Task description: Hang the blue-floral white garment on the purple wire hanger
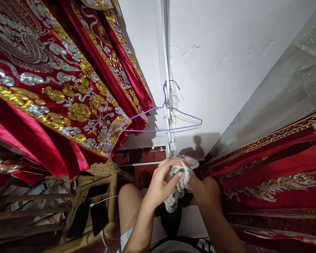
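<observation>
A white wall [213, 42] with scuffed patches stands behind. Patterned cloth [184, 180]: bunched between both hands, above the lap. Left hand [160, 184]: grip clamped on the cloth, thumb across its front. Right hand [193, 182]: against the cloth's right side; fingers mostly hidden, grip closure cannot be determined. Beyond: purple hanger [158, 130], suspended; red sequinned fabric [79, 70] at left; phones [99, 218] on a bamboo surface [112, 189].

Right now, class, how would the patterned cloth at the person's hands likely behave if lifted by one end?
The patterned cloth would probably flop rather than stay stiff, since it bunches into folds at the left hand. Its lower end would likely swing, as it hangs below that hand.
</observation>
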`<state>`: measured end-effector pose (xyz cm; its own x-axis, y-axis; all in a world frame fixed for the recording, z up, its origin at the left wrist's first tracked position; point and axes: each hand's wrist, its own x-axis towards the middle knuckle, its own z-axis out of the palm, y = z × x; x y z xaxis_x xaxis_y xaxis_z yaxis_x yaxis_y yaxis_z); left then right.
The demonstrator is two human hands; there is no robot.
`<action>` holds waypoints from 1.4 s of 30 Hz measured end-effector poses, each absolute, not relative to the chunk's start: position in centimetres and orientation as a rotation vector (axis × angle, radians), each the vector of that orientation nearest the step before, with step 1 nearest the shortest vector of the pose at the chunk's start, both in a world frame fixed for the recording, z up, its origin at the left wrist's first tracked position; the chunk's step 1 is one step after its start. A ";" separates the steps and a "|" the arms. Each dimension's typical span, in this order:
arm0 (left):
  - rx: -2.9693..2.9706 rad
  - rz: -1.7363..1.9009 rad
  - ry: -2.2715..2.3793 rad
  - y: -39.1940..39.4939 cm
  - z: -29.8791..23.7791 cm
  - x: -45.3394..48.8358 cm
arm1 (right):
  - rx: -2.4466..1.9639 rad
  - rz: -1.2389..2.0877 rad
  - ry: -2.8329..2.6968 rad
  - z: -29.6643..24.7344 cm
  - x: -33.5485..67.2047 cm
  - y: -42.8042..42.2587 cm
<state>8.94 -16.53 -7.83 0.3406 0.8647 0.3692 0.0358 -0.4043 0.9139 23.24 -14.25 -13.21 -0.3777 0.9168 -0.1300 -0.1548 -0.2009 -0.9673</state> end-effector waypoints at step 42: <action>2.141 0.985 1.259 -5.9 -2.0 -1.5 | -1.161 0.708 -1.866 -5.7 34.3 -6.9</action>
